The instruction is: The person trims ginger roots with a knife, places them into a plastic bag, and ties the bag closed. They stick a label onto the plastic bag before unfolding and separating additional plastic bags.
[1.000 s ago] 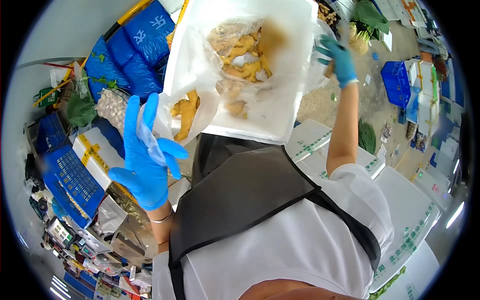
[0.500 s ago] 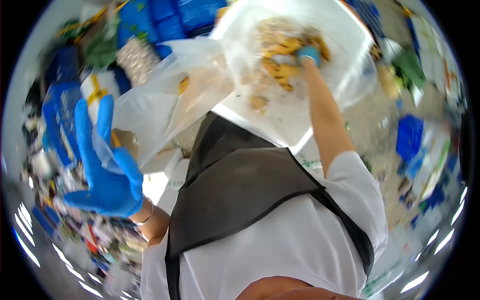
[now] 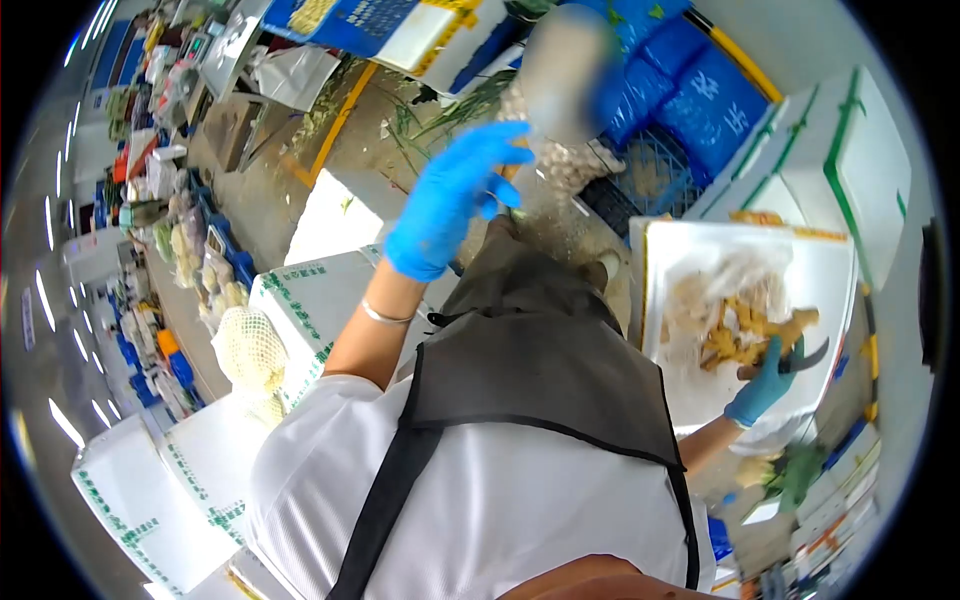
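My left hand [image 3: 445, 205], in a blue glove, is raised left of my dark apron. Its fingers are bent and apart, with nothing visibly held. Beyond the fingertips is a blurred pale oval shape [image 3: 568, 75] that I cannot make out. My right hand [image 3: 765, 385], gloved in blue-green, is closed around a knife [image 3: 808, 358] with a dark curved blade. It is over the near right part of a white foam box [image 3: 690, 400]. Pieces of ginger [image 3: 735, 340] lie in the box beside that hand, next to clear plastic film [image 3: 735, 275].
White boxes with green print [image 3: 300, 300] stand at my left, with a netted bag [image 3: 248, 350] by them. Ahead are pale bulbs [image 3: 575, 165], a dark crate [image 3: 655, 175] and blue wrapped packs [image 3: 710, 115]. Tall foam boxes [image 3: 840, 150] stand behind the ginger box.
The view has turned, so the foam box now sits at the right. The clear bag is no longer beside my left hand. My right hand has come up from the ginger, with the knife showing.
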{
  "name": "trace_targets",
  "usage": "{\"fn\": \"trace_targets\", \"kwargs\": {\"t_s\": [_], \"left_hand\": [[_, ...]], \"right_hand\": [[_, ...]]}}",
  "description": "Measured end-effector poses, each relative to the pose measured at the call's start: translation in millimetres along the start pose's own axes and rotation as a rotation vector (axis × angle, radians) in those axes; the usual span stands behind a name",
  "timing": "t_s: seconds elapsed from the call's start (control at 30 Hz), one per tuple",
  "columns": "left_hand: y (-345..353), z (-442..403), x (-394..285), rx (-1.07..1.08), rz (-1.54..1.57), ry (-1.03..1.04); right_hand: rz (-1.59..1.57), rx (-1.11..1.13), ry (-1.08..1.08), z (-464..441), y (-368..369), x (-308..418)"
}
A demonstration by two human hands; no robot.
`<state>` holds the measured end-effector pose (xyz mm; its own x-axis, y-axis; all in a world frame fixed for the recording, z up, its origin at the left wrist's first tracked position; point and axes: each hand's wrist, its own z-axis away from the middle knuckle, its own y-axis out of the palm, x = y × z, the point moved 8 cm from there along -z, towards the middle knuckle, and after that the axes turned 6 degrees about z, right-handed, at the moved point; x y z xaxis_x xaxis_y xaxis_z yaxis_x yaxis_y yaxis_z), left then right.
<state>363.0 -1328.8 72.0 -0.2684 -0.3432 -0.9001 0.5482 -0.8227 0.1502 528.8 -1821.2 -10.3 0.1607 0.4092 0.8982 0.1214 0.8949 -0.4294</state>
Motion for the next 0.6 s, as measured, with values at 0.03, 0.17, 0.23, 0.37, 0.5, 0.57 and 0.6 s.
{"fn": "trace_targets", "kwargs": {"t_s": [0.03, 0.17, 0.23, 0.37, 0.5, 0.57, 0.6], "left_hand": [[-14, -5, 9, 0.016, 0.041, -0.043], [-84, -34, 34, 0.138, 0.094, -0.148], [-125, -42, 30, 0.185, 0.135, -0.165], [-232, -57, 39, 0.103, 0.326, -0.148], [-360, -38, 10, -0.282, 0.464, -0.043], [-403, -33, 4, -0.405, 0.515, 0.014], [-421, -33, 2, -0.466, 0.525, 0.054]], "right_hand": [[-0.001, 0.171, -0.055, 7, 43, 19], [-0.053, 0.838, -0.191, 97, 267, 122], [-0.066, 1.060, -0.178, 161, 364, 157], [-0.183, 1.287, -0.229, 259, 516, 223], [-0.130, 1.310, -0.141, 308, 629, 253], [-0.017, 1.459, -0.175, 329, 679, 237], [0.031, 1.588, -0.078, 354, 701, 246]]}}
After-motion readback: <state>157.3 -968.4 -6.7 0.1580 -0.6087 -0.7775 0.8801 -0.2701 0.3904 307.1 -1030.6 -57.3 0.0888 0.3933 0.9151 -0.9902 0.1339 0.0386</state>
